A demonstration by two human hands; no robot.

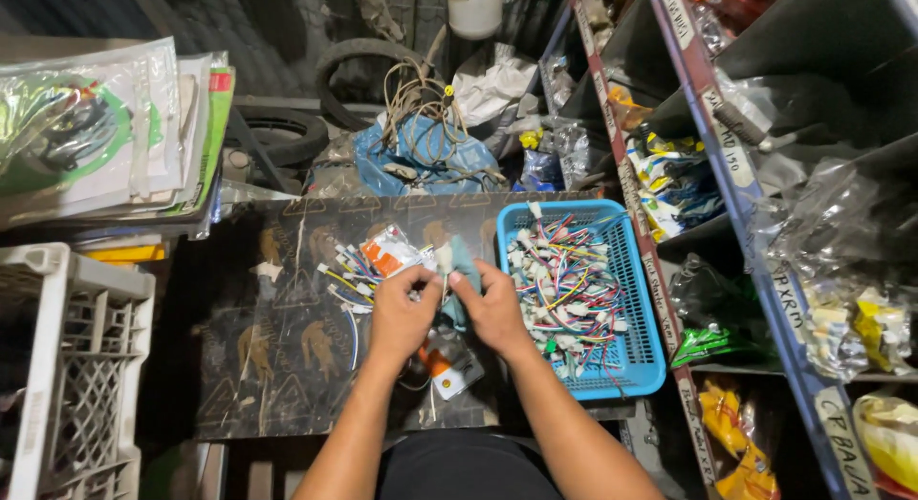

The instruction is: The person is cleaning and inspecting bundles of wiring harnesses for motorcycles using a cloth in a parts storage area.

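Cluttered parts shop, dark patterned worktop (287, 366): you are bagging a small wire connector.

Your left hand (400, 314) and right hand (492, 309) meet over the worktop, both grips pinched shut on a small clear packet (442, 269) with a wire connector, just left of the blue basket (643, 352) of loose connectors. More packed connectors (368, 266) lie beside your left hand. Next, judging by this, comes a careful fingertip seal without letting the wires slip.

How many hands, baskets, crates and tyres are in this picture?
Hands: 2, the left hand and the right hand, both pinching a small wire harness
Blue basket of wire harnesses: 1
White crate: 1
Tyres: 2, tyre and tyre
Total: 6
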